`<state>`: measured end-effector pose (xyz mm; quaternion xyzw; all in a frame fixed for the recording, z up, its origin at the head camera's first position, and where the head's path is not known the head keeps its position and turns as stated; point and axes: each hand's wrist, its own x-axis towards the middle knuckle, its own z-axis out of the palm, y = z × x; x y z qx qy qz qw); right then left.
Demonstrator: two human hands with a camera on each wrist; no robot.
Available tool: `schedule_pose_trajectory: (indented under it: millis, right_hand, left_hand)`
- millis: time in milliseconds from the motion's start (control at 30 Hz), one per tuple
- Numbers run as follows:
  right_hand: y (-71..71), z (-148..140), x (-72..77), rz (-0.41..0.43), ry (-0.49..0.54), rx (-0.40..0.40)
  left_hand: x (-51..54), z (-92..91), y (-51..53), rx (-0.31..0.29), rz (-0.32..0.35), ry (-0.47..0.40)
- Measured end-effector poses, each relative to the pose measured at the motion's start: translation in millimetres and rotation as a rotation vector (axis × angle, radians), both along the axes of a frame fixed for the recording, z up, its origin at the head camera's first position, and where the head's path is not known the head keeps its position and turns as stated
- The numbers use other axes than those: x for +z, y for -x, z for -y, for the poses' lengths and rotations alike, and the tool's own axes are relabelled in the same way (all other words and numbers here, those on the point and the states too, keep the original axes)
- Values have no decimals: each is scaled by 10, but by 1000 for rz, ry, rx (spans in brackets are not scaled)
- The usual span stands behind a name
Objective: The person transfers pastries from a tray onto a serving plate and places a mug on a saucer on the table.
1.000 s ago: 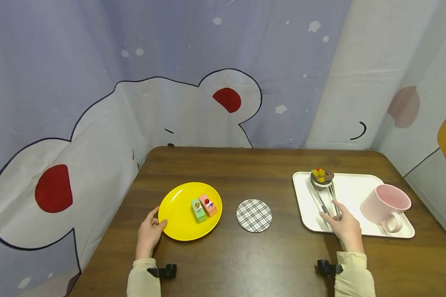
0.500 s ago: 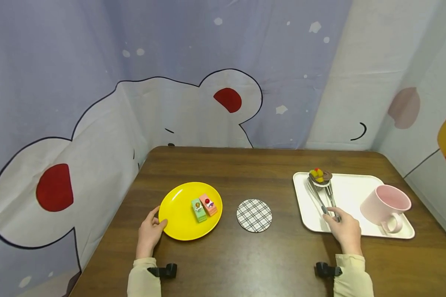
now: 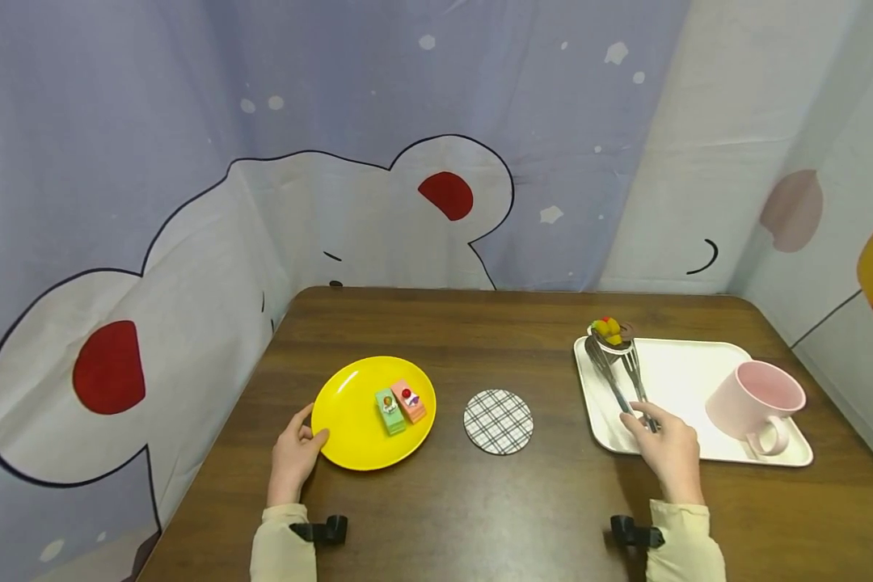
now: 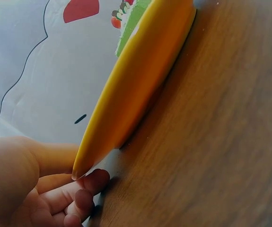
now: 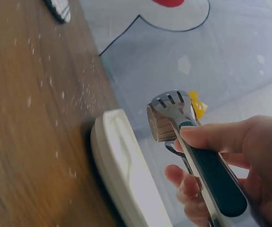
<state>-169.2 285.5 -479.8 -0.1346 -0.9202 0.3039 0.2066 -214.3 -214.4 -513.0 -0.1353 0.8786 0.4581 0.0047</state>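
My right hand point(image 3: 671, 453) grips a pair of metal tongs point(image 5: 216, 182) with dark green handle insets. Between the tong heads is a toy cupcake point(image 3: 611, 339) with yellow fruit and a brown topping. In the right wrist view, cupcake and tongs are up above the white tray point(image 5: 126, 156), near its left end. My left hand point(image 3: 293, 459) pinches the rim of a yellow plate point(image 3: 349, 440), thumb on top and fingers beneath. Side by side on that plate lie a green cake slice point(image 3: 390, 412) and a pink one point(image 3: 409, 402).
A pink mug point(image 3: 749, 400) lies tipped on the tray's right part, handle toward the front. Between plate and tray is a round checked coaster point(image 3: 498, 422) on the brown wooden table point(image 3: 480, 517). A patterned curtain point(image 3: 553, 145) hangs behind.
The right hand has shifted left with the tongs, and the cupcake has come up and to the left from the tray. My left hand and the plate stay put.
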Motion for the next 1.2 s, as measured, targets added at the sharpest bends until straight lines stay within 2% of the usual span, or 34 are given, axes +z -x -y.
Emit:
schedule_pose_trajectory:
  millis: [367,667,867,1200]
  right_hand:
    - [13,294,50,-76,14,86]
    - [42,527,54,-59,56,170]
    - [35,692,83,-84,80,244]
    - [45,987,77,-165,40,333]
  left_hand:
    - [-1,-7,18,-2,8,11]
    - [-21,-12,28,-1,7,12]
    - [-20,0,18,2,9,8]
    - [4,9,-4,2,10,0]
